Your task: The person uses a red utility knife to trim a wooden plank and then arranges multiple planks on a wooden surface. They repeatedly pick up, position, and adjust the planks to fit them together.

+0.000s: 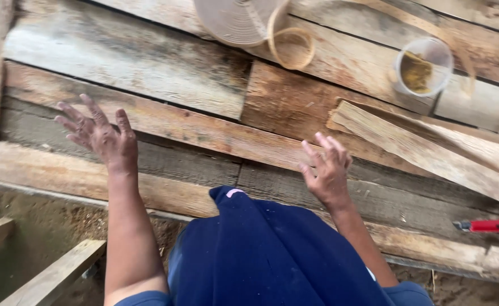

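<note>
Beyond the wood slat (425, 148), a clear cup (424, 66) is holding yellowish powder (partly full); nearer, left hand (99, 136) and right hand (326, 167) are hovering spread, gripping nothing.

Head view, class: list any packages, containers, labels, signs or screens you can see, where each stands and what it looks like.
No labels, signs or screens show.
Clear plastic cup: upper right on the plank floor, round, with yellowish-brown stuff inside.
Roll of tan strip: top centre, round, a loop hanging loose.
Both hands, left hand and right hand, are empty.
</note>
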